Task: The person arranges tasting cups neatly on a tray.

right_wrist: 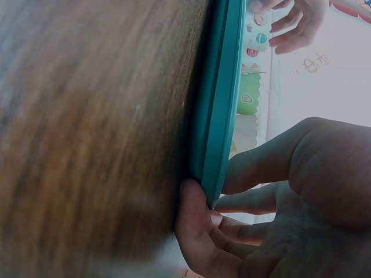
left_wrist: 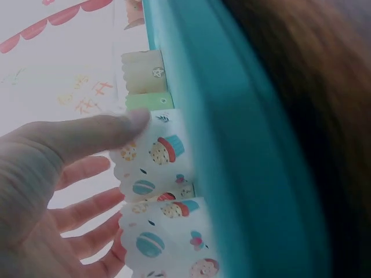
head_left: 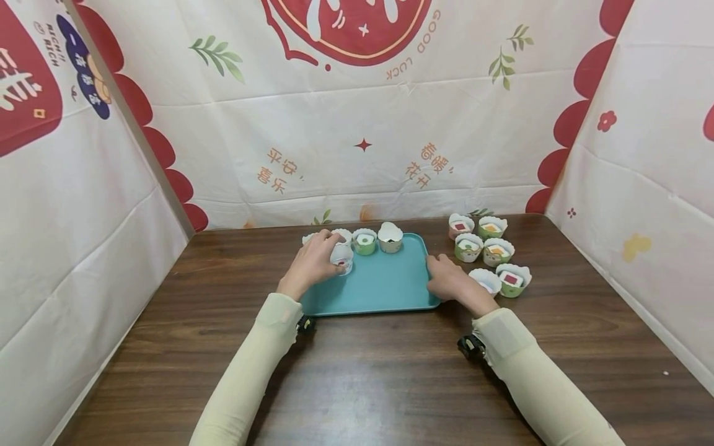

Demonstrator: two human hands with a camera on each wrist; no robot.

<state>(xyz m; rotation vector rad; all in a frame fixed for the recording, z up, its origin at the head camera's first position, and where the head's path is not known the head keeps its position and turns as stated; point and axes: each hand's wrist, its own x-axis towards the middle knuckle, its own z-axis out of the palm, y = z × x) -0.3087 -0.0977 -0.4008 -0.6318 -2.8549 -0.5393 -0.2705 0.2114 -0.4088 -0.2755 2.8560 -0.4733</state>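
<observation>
My left hand [head_left: 315,259] is over the left part of a teal tray [head_left: 385,282]. Its thumb lies against a white paper baking cup [left_wrist: 162,150] printed with cupcakes, and its other fingers bend around the cup's far side. A second cup [left_wrist: 174,240] with the same print stands beside it. My right hand [head_left: 446,277] grips the right rim of the tray, fingers curled around the edge. Along the tray's back stand a green cup [head_left: 365,246] with a small white piece inside and a pale cup [head_left: 390,245]. Part of the left row is hidden behind my left hand.
Right of the tray, several filled paper cups [head_left: 468,253] stand on the brown wooden table [head_left: 390,378], one white cup [head_left: 485,280] close to my right wrist. A printed white cloth [head_left: 357,167] hangs behind the table and along both sides.
</observation>
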